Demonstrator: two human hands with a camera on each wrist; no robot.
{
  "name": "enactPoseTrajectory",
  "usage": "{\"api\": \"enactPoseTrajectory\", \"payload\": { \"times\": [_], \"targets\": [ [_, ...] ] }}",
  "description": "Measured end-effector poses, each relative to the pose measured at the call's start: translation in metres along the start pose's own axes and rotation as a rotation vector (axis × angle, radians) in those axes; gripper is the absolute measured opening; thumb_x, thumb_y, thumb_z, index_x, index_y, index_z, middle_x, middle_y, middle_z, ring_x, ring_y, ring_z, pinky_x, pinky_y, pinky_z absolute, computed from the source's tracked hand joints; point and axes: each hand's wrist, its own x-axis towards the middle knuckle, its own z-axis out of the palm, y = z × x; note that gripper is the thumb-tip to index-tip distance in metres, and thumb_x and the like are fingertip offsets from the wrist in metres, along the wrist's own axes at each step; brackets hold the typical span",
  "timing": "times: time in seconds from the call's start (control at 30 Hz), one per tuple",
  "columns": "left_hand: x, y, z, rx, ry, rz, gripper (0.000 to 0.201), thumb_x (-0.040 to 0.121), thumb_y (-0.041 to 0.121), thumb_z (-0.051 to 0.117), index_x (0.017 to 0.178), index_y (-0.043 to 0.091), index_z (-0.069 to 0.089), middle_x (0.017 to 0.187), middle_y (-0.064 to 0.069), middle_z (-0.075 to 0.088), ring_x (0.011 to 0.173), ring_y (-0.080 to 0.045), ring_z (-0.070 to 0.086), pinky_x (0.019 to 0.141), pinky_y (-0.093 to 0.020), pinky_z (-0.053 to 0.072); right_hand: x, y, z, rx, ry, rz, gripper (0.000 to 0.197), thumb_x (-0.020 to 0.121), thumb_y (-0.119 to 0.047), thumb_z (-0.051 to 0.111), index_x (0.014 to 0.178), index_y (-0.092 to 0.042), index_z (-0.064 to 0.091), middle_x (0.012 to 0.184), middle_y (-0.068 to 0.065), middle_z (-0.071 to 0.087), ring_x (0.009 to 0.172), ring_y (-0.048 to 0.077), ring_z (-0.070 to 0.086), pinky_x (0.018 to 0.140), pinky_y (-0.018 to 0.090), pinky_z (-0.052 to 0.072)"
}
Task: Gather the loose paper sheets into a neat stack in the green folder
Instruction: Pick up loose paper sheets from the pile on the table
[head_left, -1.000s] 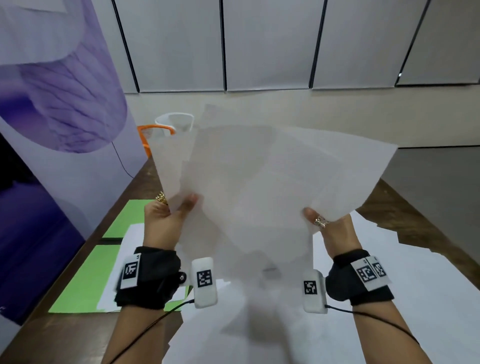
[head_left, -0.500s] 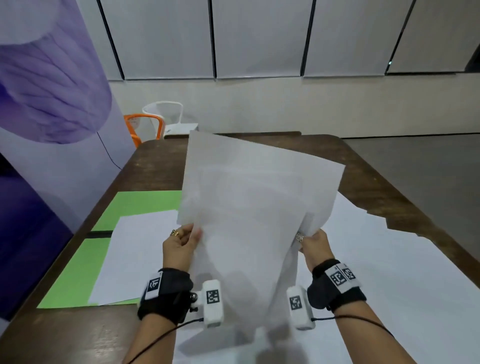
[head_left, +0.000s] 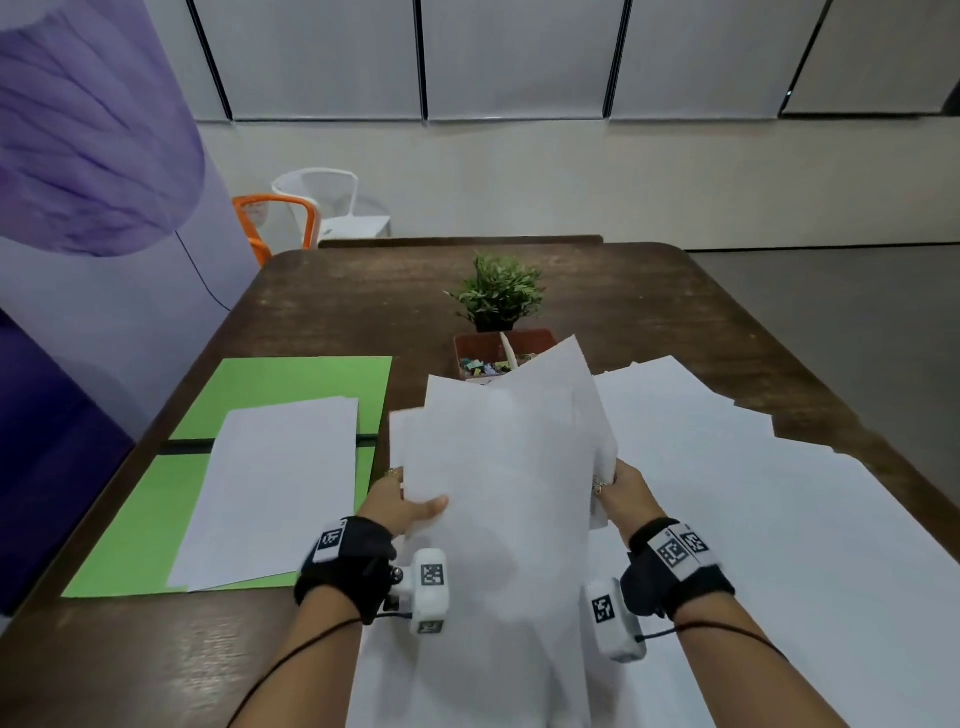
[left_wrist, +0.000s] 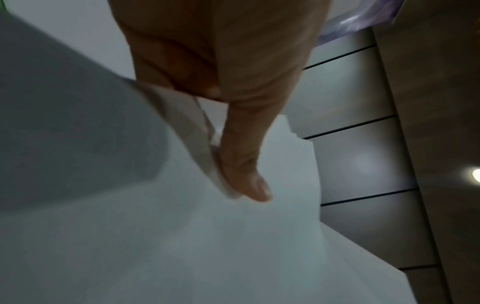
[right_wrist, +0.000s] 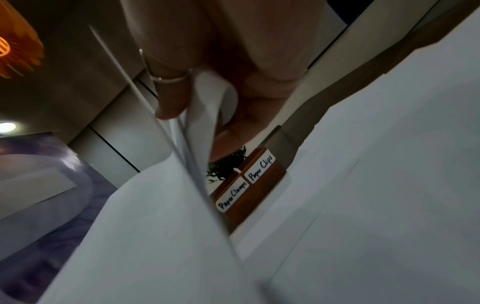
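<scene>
Both hands grip an uneven bundle of sheets (head_left: 511, 467) above the tabletop (head_left: 363, 301): left hand (head_left: 400, 501) thumb on top, right hand (head_left: 621, 491) pinching the opposite edge. The green folder (head_left: 291, 384) lies left, one sheet inside. Only the right wrist view reads the box (right_wrist: 249, 185) labels: "Paper Clamps", "Paper Clips".

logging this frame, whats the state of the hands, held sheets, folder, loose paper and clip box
left hand: grips held sheets
right hand: grips held sheets
held sheets: upright, uneven
green folder: open, sheets inside
loose paper: scattered on table
clip box: open-topped, partly hidden
</scene>
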Motion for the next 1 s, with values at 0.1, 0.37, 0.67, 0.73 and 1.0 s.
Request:
{"api": "enactPoseTrajectory", "payload": {
  "times": [0.1, 0.37, 0.67, 0.73, 1.0],
  "targets": [
    [-0.012, 0.012, 0.000, -0.052, 0.018, 0.059, 0.025, 0.076, 0.007, 0.074, 0.099, 0.004, 0.065, 0.092, -0.009, 0.070, 0.081, -0.019, 0.067, 0.072, -0.024, 0.051, -0.001, -0.017, -0.012, -0.033, -0.036, -0.023, 0.012, 0.081, -0.011, 0.051, 0.092, -0.014, 0.055, 0.079, -0.002, 0.057, 0.066, 0.015, 0.051, 0.049, 0.020, 0.041],
    [-0.020, 0.036, -0.013, -0.160, 0.148, 0.322, 0.008, 0.082, -0.001, 0.065, 0.081, 0.007, 0.066, 0.053, 0.014, 0.066, 0.050, 0.004, 0.059, 0.052, -0.014, 0.047, -0.011, -0.046, -0.026, -0.004, -0.152, -0.164, 0.027, 0.081, 0.010, 0.061, 0.085, -0.016, 0.065, 0.068, -0.005, 0.069, 0.059, 0.010, 0.062, 0.052, 0.023, 0.052],
    [-0.026, 0.066, -0.044, -0.292, 0.086, 0.442, 0.018, 0.067, 0.003, 0.074, 0.062, 0.020, 0.076, 0.060, 0.008, 0.070, 0.055, -0.004, 0.063, 0.056, -0.018, 0.053, -0.032, -0.094, -0.024, 0.201, -0.467, -0.377, 0.043, 0.042, -0.043, 0.091, 0.076, -0.021, 0.078, 0.079, 0.000, 0.074, 0.070, 0.013, 0.070, 0.062, 0.023, 0.054],
    [-0.029, 0.073, -0.046, -0.313, 0.016, 0.451, 0.011, 0.054, 0.019, 0.077, 0.063, 0.024, 0.076, 0.060, 0.005, 0.070, 0.053, -0.007, 0.064, 0.053, -0.020, 0.053, -0.035, -0.098, -0.025, 0.191, -0.542, -0.381, 0.049, 0.039, -0.046, 0.091, 0.079, -0.020, 0.078, 0.083, 0.001, 0.074, 0.075, 0.015, 0.070, 0.066, 0.024, 0.055],
    [-0.034, 0.070, -0.028, -0.326, -0.018, 0.474, 0.079, 0.030, 0.067, 0.083, 0.081, 0.009, 0.068, 0.068, 0.004, 0.072, 0.060, -0.009, 0.067, 0.056, -0.021, 0.054, -0.038, -0.088, -0.029, 0.224, -0.505, -0.371, 0.054, 0.033, -0.048, 0.092, 0.077, -0.020, 0.078, 0.082, 0.002, 0.074, 0.073, 0.015, 0.070, 0.063, 0.024, 0.054]
  ]
}}
